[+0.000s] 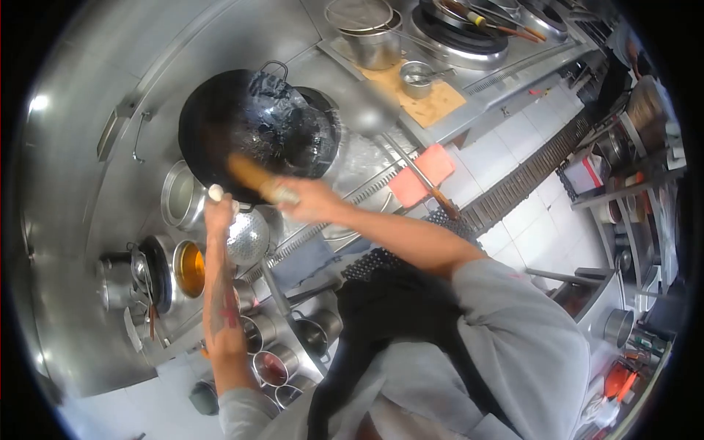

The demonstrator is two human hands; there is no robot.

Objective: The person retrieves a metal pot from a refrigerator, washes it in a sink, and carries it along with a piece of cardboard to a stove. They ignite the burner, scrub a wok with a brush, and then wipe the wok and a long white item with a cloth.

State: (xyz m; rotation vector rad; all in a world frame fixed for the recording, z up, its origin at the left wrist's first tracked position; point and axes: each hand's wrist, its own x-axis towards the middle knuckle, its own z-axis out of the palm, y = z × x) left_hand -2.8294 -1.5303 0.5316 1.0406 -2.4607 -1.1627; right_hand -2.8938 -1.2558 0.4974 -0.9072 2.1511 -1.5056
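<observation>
A large black wok [213, 132] is tilted over the stove, with water glistening in its right side. My right hand [312, 200] is closed around a tan wok brush [253, 174], its blurred bristle end reaching over the near part of the wok. At the wok's near left rim my left hand [218, 214] is a fist, with small white bits showing on either side; what it grips is hidden. Just below the hands sits a perforated metal strainer [248, 238]. A metal pot [181, 194] stands to the left of the wok.
A bowl of orange liquid [191, 269] and several pots are at the lower left. On the right, a ladle [411, 165] lies across a pink cloth [433, 170]. A steel pot with a sieve [374, 48] stands on the back counter. Shelves [623, 191] line the right.
</observation>
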